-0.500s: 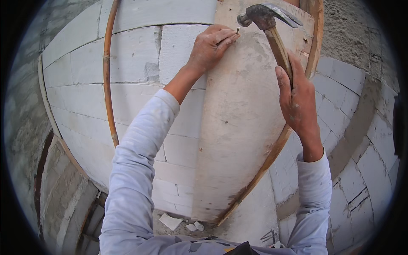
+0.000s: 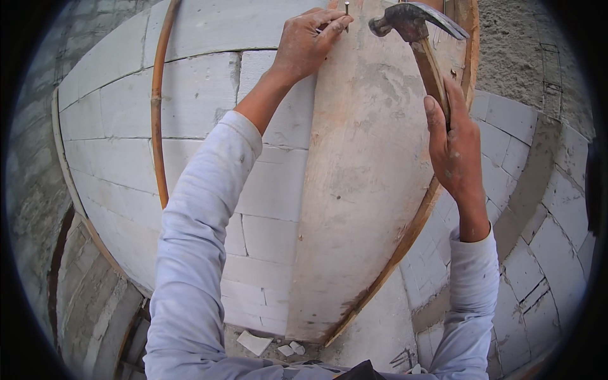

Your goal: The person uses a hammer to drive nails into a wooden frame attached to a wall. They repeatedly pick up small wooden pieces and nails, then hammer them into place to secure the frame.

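Observation:
My left hand [image 2: 305, 45] pinches a nail [image 2: 346, 9] between thumb and fingertips, its head sticking up past them. That hand is at the left edge of an upright wooden board [image 2: 361, 183], near the top of the view; whether the nail's point touches the wood is hidden by my fingers. In my right hand [image 2: 457, 145] is a claw hammer [image 2: 415, 31], gripped by its wooden handle. The hammer's striking face points left toward the nail, a short gap away from it, with the claw to the right.
White block wall [image 2: 190, 88] runs behind the board on the left, with a thin bamboo-like pole [image 2: 157, 107] in front. A wooden batten [image 2: 405, 253] edges the board's right side. More block wall [image 2: 519, 266] stands at right. Broken block pieces [image 2: 254, 342] lie on the floor below.
My left hand and the nail have shifted up and slightly left in the view. The hammer and right hand have moved a little to the right. Both hands keep their hold.

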Available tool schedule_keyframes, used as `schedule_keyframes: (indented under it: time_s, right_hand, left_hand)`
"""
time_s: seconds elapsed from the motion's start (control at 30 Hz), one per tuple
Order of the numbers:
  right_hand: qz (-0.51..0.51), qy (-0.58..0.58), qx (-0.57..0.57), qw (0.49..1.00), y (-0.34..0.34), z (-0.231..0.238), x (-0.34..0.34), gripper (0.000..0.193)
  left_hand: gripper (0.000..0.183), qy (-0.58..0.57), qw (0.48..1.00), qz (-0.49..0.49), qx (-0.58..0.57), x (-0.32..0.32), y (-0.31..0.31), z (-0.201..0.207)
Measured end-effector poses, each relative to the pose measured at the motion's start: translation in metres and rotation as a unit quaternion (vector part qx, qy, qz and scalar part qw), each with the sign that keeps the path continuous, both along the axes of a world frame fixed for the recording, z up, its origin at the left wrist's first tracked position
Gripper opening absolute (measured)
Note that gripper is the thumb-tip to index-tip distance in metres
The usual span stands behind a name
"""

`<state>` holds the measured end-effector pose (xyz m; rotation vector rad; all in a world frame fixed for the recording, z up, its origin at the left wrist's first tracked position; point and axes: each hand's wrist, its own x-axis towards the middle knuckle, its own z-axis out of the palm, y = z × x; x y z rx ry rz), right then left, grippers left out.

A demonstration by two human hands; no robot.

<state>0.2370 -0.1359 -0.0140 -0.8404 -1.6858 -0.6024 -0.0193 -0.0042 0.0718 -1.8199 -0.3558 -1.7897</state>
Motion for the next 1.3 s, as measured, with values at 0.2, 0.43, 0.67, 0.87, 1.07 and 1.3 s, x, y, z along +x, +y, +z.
schedule_keyframes:
  time_s: [0.2,0.43,0.67,0.87,1.07,1.3]
  right_hand:
    - [0.008,-0.012,0.048,0.999,0.007,0.009,-0.001,0.039]
    - [-0.007,-0.019,0.092,0.996,0.021,0.030,-0.001,0.046]
    - [0.003,-0.033,0.122,0.992,0.024,0.033,-0.008,0.042]
    - [0.003,-0.049,0.093,0.994,0.023,0.034,-0.008,0.041]
    - [-0.004,-0.020,0.079,0.997,0.026,0.028,0.000,0.044]
    - [-0.008,-0.003,0.039,0.999,0.020,0.001,0.003,0.045]
  left_hand:
    - [0.029,0.020,0.998,0.004,-0.066,-0.003,-0.009,0.027]
    - [0.029,0.011,0.996,-0.022,-0.084,-0.005,-0.011,0.021]
    - [0.029,0.018,0.997,-0.022,-0.067,-0.006,-0.007,0.013]
    - [0.026,-0.010,0.994,-0.061,-0.093,-0.005,-0.003,0.013]
    - [0.025,0.107,0.993,0.038,0.009,-0.008,0.007,-0.011]
    - [0.020,0.142,0.985,0.071,0.069,-0.003,0.023,-0.035]
